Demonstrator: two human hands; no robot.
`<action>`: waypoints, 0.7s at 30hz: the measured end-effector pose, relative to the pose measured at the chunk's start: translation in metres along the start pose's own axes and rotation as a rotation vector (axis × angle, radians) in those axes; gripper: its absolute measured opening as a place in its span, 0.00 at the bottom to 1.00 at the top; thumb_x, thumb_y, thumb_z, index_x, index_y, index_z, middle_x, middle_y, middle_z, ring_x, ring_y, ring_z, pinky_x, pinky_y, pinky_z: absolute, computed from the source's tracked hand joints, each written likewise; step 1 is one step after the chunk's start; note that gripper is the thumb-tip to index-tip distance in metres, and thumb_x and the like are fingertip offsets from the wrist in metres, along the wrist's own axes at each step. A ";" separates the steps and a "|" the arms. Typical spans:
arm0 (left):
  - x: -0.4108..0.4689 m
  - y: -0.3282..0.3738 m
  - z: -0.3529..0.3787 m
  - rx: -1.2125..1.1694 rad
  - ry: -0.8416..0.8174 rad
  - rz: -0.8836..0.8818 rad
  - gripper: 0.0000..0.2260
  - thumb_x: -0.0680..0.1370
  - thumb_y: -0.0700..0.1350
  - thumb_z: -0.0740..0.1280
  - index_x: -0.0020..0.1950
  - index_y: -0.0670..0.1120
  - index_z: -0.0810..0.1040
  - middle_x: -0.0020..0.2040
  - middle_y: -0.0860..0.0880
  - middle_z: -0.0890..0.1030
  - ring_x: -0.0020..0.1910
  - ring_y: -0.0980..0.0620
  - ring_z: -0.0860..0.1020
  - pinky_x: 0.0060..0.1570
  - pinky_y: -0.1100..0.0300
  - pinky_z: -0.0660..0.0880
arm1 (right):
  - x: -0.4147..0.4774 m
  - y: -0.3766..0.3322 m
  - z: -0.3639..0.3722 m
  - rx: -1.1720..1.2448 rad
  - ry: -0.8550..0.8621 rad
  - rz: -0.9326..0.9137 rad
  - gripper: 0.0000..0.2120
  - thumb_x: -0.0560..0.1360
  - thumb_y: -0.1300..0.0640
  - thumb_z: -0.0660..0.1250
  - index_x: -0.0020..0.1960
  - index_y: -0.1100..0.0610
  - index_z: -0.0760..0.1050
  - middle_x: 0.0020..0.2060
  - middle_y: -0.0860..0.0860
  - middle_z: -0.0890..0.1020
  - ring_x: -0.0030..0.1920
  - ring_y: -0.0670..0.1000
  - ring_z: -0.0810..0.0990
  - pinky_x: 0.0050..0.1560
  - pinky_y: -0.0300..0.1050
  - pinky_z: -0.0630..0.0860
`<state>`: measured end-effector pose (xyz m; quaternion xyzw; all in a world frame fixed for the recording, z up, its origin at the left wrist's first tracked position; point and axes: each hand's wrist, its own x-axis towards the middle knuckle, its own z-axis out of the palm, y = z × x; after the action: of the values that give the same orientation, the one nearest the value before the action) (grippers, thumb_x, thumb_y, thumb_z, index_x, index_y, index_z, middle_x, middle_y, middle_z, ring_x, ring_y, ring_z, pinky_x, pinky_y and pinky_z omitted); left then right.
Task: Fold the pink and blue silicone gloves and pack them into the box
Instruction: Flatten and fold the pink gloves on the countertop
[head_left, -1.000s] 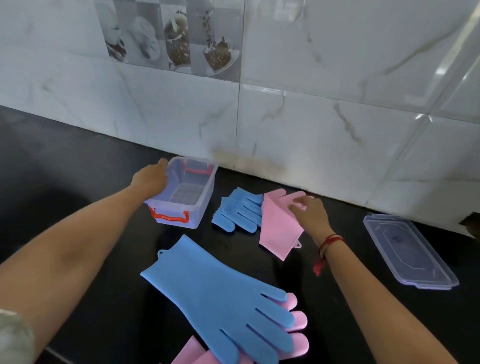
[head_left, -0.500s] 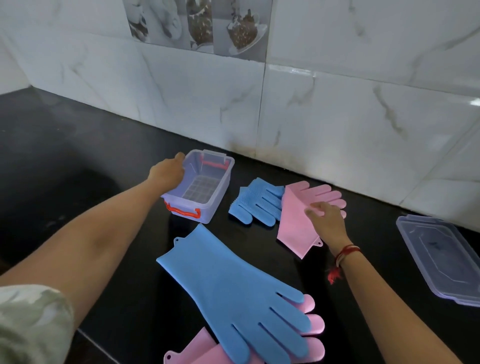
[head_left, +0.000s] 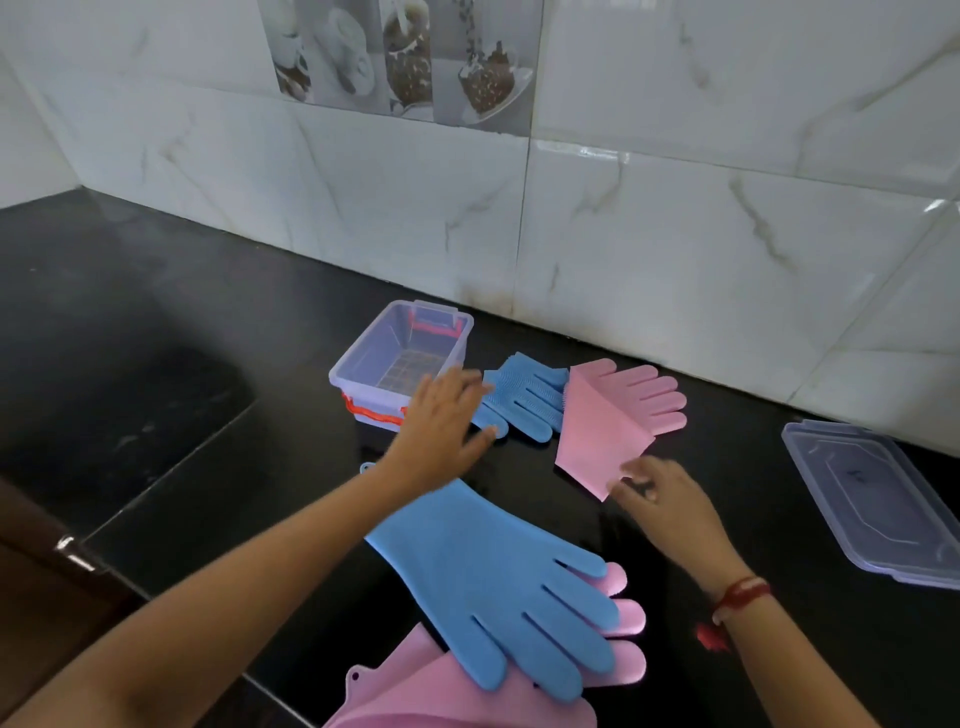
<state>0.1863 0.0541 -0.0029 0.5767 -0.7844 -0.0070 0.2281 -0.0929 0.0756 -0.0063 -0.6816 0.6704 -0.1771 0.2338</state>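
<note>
A clear box (head_left: 363, 358) with red handles stands on the black counter near the wall. Right of it lie a folded blue glove (head_left: 524, 392) and a folded pink glove (head_left: 613, 415), side by side. Nearer me, a flat blue glove (head_left: 483, 571) rests on top of a pink glove (head_left: 447, 686). My left hand (head_left: 441, 426) hovers open between the box and the folded blue glove, fingers spread, holding nothing. My right hand (head_left: 665, 501) is at the near corner of the folded pink glove, fingers loosely apart and touching its edge.
The box's clear lid (head_left: 878, 499) lies on the counter at the far right. A marble-tiled wall (head_left: 623, 234) runs right behind the box and gloves. The counter's front edge (head_left: 156, 493) drops away at the left.
My left hand has let go of the box's rim and moved right toward the folded blue glove. My right hand slid back from the pink glove's top to its near corner.
</note>
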 end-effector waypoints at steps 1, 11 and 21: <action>-0.016 0.007 0.005 -0.034 -0.071 0.028 0.20 0.79 0.55 0.60 0.69 0.49 0.68 0.71 0.47 0.67 0.74 0.46 0.60 0.72 0.44 0.55 | -0.014 0.000 0.003 -0.027 -0.031 0.009 0.17 0.73 0.40 0.64 0.57 0.48 0.75 0.51 0.47 0.76 0.48 0.47 0.77 0.50 0.46 0.76; -0.100 0.052 0.031 -0.163 -0.483 0.052 0.27 0.78 0.64 0.53 0.74 0.55 0.60 0.76 0.53 0.57 0.75 0.55 0.52 0.74 0.53 0.46 | -0.081 -0.007 0.035 -0.078 -0.118 0.042 0.17 0.71 0.36 0.63 0.54 0.46 0.74 0.49 0.45 0.78 0.48 0.47 0.76 0.51 0.47 0.74; -0.163 0.119 0.038 0.209 -0.275 0.557 0.36 0.75 0.65 0.56 0.78 0.52 0.51 0.76 0.49 0.58 0.76 0.46 0.53 0.72 0.41 0.52 | -0.077 -0.024 0.059 0.184 0.086 -0.117 0.05 0.74 0.53 0.67 0.49 0.48 0.78 0.45 0.45 0.73 0.47 0.46 0.75 0.56 0.51 0.72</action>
<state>0.1023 0.2324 -0.0616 0.3538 -0.9320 0.0582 0.0527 -0.0436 0.1574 -0.0365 -0.6869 0.6200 -0.2802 0.2554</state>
